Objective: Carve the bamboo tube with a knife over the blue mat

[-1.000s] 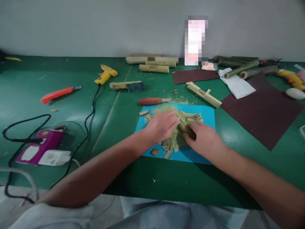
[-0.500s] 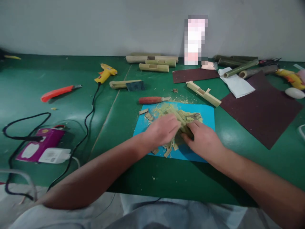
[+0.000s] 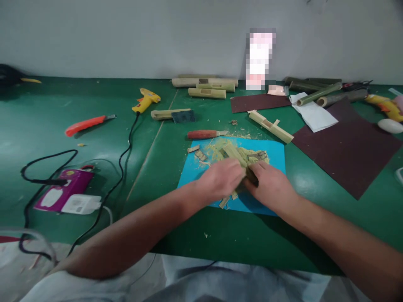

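At the centre of the frame, your left hand hides whatever its curled fingers may hold, and your right hand covers the near end of the bamboo piece. Both hide part of the blue sheet beneath. You can't read the pixelated upright panel at upper centre, nor the tiny label on the white plug at lower left. The frame's left edge cuts a black object at upper left; its right edge cuts your right forearm and a yellow tool.
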`<move>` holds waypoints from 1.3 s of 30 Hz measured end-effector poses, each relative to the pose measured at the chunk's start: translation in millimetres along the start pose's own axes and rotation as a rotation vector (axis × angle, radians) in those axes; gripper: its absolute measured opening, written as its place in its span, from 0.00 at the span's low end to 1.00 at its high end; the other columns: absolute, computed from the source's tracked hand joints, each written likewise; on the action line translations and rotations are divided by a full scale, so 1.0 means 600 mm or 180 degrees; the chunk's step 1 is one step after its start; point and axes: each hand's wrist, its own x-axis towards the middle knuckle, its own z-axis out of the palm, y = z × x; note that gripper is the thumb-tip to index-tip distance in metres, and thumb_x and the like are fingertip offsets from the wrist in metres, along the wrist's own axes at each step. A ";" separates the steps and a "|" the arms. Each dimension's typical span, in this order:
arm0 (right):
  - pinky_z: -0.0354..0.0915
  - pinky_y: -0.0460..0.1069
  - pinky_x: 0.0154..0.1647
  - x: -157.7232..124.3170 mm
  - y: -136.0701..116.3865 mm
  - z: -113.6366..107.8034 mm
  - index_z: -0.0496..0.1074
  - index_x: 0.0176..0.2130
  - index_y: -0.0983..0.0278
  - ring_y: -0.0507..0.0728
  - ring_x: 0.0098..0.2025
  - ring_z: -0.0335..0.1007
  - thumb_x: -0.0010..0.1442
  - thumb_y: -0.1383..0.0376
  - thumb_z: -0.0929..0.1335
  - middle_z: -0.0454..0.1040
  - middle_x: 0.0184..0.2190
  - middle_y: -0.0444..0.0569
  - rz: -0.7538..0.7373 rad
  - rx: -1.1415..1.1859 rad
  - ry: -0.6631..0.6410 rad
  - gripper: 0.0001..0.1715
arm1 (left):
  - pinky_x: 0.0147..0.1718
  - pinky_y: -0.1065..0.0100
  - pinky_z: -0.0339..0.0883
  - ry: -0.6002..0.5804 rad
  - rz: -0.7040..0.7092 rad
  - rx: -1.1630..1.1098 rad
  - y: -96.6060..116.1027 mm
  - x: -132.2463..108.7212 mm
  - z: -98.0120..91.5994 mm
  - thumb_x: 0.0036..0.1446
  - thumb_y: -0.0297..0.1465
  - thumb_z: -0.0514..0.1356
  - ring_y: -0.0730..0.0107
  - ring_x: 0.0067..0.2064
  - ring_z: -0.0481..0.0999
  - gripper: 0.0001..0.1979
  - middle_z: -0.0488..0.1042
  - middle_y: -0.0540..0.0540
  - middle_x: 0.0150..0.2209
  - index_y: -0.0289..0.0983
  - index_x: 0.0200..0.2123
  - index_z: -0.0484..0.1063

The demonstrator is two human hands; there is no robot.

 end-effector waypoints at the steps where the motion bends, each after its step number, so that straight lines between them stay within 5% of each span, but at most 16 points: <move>1: 0.56 0.51 0.32 0.000 0.000 0.000 0.72 0.38 0.64 0.59 0.37 0.71 0.65 0.61 0.67 0.76 0.37 0.53 -0.0001 -0.0010 -0.0014 0.08 | 0.33 0.63 0.65 -0.0080 0.0082 -0.0041 0.000 0.000 0.000 0.73 0.30 0.48 0.66 0.33 0.70 0.19 0.71 0.46 0.29 0.37 0.29 0.70; 6: 0.56 0.51 0.33 -0.001 0.002 -0.001 0.72 0.38 0.64 0.59 0.38 0.71 0.66 0.59 0.67 0.76 0.38 0.53 0.0024 -0.0051 -0.0021 0.11 | 0.32 0.63 0.63 0.0419 -0.0300 0.0076 -0.009 0.001 -0.001 0.72 0.32 0.51 0.65 0.33 0.70 0.17 0.70 0.46 0.28 0.37 0.30 0.71; 10: 0.55 0.51 0.32 -0.001 0.001 -0.001 0.73 0.38 0.64 0.59 0.37 0.71 0.66 0.59 0.67 0.76 0.37 0.52 0.0043 -0.0076 -0.0054 0.11 | 0.33 0.64 0.64 0.0048 0.0061 -0.0063 -0.004 0.001 -0.001 0.73 0.30 0.49 0.66 0.34 0.71 0.19 0.71 0.46 0.29 0.37 0.30 0.71; 14: 0.54 0.51 0.32 0.000 0.000 0.000 0.73 0.38 0.64 0.59 0.37 0.71 0.66 0.58 0.67 0.76 0.37 0.52 0.0049 -0.0147 -0.0052 0.11 | 0.34 0.63 0.65 0.0354 -0.0204 0.0083 -0.003 -0.001 -0.001 0.73 0.31 0.51 0.65 0.34 0.71 0.17 0.72 0.46 0.30 0.35 0.32 0.72; 18: 0.54 0.51 0.32 0.001 0.000 0.002 0.73 0.39 0.64 0.59 0.37 0.71 0.66 0.59 0.67 0.76 0.37 0.53 -0.0010 -0.0183 -0.0078 0.10 | 0.33 0.64 0.63 -0.0025 0.0160 -0.0013 -0.001 0.000 -0.001 0.74 0.30 0.48 0.67 0.33 0.70 0.20 0.71 0.46 0.29 0.36 0.29 0.70; 22: 0.54 0.51 0.32 0.001 0.000 0.000 0.73 0.39 0.65 0.58 0.37 0.70 0.66 0.58 0.67 0.76 0.37 0.53 0.0040 -0.0158 -0.0081 0.11 | 0.34 0.64 0.64 0.0240 -0.0174 0.0099 -0.002 0.002 -0.002 0.74 0.31 0.49 0.66 0.35 0.70 0.17 0.72 0.46 0.31 0.36 0.33 0.72; 26: 0.54 0.50 0.32 0.001 -0.001 -0.002 0.73 0.39 0.65 0.58 0.36 0.70 0.66 0.60 0.67 0.76 0.37 0.53 -0.0042 -0.0190 -0.0137 0.10 | 0.33 0.65 0.62 -0.0109 0.0237 -0.0060 -0.002 0.001 -0.002 0.74 0.30 0.47 0.68 0.33 0.69 0.21 0.71 0.46 0.29 0.36 0.29 0.70; 30: 0.54 0.50 0.31 0.001 -0.003 -0.005 0.73 0.39 0.65 0.58 0.36 0.70 0.67 0.58 0.67 0.76 0.37 0.53 0.0023 -0.0276 -0.0164 0.12 | 0.34 0.64 0.64 0.0306 -0.0089 0.0100 0.001 0.001 -0.003 0.73 0.30 0.50 0.66 0.34 0.70 0.18 0.72 0.45 0.30 0.35 0.31 0.72; 34: 0.55 0.50 0.31 0.001 -0.006 -0.008 0.73 0.41 0.64 0.58 0.37 0.71 0.66 0.60 0.67 0.77 0.38 0.53 -0.0004 -0.0300 -0.0270 0.10 | 0.32 0.65 0.62 -0.0041 0.0308 -0.0108 0.002 0.001 -0.004 0.74 0.29 0.48 0.68 0.31 0.69 0.21 0.70 0.47 0.28 0.36 0.27 0.70; 39: 0.56 0.51 0.32 0.000 -0.009 -0.007 0.74 0.42 0.64 0.60 0.39 0.72 0.68 0.57 0.66 0.77 0.38 0.54 0.0042 -0.0303 -0.0166 0.13 | 0.35 0.66 0.66 0.0510 -0.0490 -0.0086 -0.041 -0.002 -0.011 0.71 0.31 0.55 0.68 0.34 0.72 0.14 0.72 0.47 0.30 0.35 0.31 0.73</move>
